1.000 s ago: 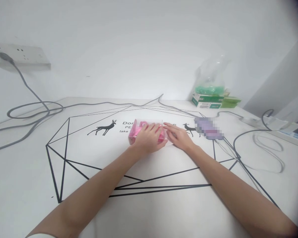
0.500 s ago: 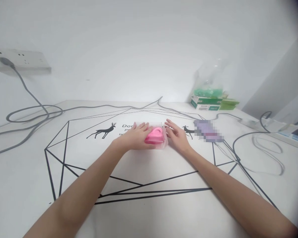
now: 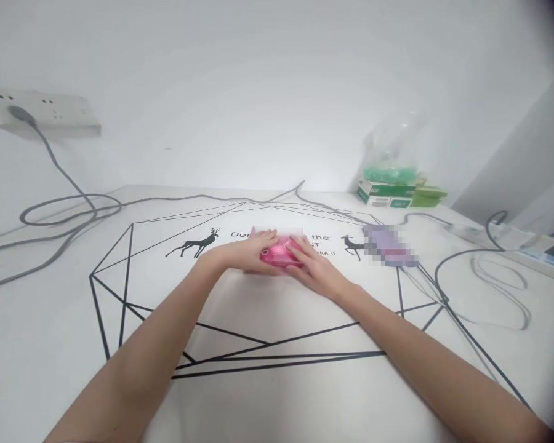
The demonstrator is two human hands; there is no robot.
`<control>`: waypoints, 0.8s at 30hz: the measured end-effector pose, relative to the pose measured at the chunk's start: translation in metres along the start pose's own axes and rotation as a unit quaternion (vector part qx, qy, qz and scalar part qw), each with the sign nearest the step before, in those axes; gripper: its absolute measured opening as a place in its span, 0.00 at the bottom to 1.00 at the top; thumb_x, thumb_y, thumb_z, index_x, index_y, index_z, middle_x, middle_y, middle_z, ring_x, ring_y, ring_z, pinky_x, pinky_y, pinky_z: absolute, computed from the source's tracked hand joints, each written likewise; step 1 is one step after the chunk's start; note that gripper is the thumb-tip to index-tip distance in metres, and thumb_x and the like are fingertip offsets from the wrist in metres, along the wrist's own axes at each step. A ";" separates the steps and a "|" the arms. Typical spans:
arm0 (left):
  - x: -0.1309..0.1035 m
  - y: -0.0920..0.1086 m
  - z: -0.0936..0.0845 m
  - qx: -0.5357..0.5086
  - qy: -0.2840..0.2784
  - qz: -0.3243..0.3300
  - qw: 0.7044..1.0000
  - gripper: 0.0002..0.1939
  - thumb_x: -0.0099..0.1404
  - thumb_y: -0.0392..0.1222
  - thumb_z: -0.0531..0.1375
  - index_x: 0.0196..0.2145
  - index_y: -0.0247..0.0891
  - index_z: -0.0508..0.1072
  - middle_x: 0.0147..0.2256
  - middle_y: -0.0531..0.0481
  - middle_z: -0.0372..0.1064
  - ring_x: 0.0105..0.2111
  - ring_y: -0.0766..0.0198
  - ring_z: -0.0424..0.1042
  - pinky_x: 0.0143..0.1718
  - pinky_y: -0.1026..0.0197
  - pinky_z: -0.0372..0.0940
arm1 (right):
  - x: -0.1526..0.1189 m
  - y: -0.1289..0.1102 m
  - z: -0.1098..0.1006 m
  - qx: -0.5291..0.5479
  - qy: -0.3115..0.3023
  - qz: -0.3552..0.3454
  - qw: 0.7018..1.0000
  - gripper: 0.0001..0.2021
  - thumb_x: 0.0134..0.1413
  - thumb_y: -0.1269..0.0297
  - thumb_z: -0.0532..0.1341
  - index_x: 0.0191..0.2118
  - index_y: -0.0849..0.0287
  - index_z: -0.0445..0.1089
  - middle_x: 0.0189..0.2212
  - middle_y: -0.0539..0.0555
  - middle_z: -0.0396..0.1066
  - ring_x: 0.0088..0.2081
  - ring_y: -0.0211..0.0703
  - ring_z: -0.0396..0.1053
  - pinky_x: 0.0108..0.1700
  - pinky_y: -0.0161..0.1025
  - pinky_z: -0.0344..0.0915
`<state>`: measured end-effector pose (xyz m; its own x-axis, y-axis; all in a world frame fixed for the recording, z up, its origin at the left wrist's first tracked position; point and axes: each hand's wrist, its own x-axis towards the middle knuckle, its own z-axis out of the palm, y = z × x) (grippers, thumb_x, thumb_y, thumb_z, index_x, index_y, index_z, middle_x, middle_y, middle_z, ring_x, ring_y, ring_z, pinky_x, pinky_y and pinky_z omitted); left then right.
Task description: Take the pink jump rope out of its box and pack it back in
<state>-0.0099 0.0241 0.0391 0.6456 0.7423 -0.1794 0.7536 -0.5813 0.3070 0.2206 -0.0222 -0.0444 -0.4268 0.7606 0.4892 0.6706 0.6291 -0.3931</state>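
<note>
A clear plastic box [image 3: 297, 233] with a bright pink item [image 3: 277, 255] inside sits in the middle of the printed mat. The pink item's exact kind cannot be made out. From the left, my left hand [image 3: 249, 251] grips the box, its fingers laid over the top and its thumb along the near side. Opposite it, my right hand [image 3: 314, 268] has its fingers on the box's right part, with the thumb at the near edge. Both hands cover much of the box, so its ends are partly hidden.
A white mat [image 3: 240, 307] with black lines and deer prints lies beneath. To the right is a blurred-out purple object [image 3: 390, 245]. Green-and-white boxes [image 3: 385, 192] with a clear bag [image 3: 390, 154] stand at the back right. Grey cables [image 3: 69, 215] cross the table.
My right hand has moved left from beside the box onto its right part. The pink item looks turned, showing a different side; my left hand stays on the box.
</note>
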 end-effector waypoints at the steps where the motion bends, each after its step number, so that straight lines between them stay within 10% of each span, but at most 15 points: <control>1: -0.003 -0.005 -0.004 -0.021 -0.007 -0.008 1.000 0.50 0.57 0.71 0.55 0.69 0.45 0.45 0.69 0.46 0.35 0.68 0.43 0.33 0.65 0.44 0.44 | 0.000 0.001 -0.003 -0.009 -0.007 -0.001 1.000 0.29 0.64 0.56 0.57 0.68 0.50 0.52 0.68 0.56 0.47 0.69 0.56 0.39 0.64 0.58 0.54; 5: -0.006 -0.024 -0.004 -0.045 0.098 0.004 0.994 0.33 0.67 0.67 0.45 0.64 0.51 0.59 0.67 0.50 0.48 0.66 0.49 0.50 0.62 0.48 0.53 | 0.003 0.005 -0.016 -0.010 -0.028 -0.029 0.999 0.26 0.65 0.57 0.56 0.67 0.50 0.55 0.66 0.53 0.53 0.68 0.54 0.43 0.65 0.56 0.56; 13: 0.010 -0.040 0.021 -0.003 0.187 0.024 0.982 0.32 0.69 0.65 0.45 0.61 0.45 0.64 0.65 0.42 0.53 0.64 0.50 0.56 0.59 0.49 0.58 | 0.004 0.013 -0.035 0.023 -0.020 -0.085 0.996 0.21 0.65 0.61 0.56 0.62 0.49 0.64 0.62 0.49 0.60 0.64 0.49 0.56 0.66 0.51 0.56; 24: 0.009 -0.006 0.033 0.124 0.261 0.044 0.956 0.19 0.70 0.52 0.49 0.51 0.45 0.72 0.48 0.40 0.69 0.50 0.48 0.65 0.48 0.45 0.64 | 0.003 0.005 -0.017 -0.116 0.066 -0.046 0.990 0.21 0.60 0.52 0.59 0.56 0.52 0.70 0.57 0.54 0.68 0.63 0.58 0.59 0.64 0.60 0.52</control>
<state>-0.0048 0.0230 0.0051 0.6069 0.7146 0.3478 0.7473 -0.6621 0.0564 0.2332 -0.0191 -0.0311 -0.4202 0.6647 0.6178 0.7601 0.6297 -0.1604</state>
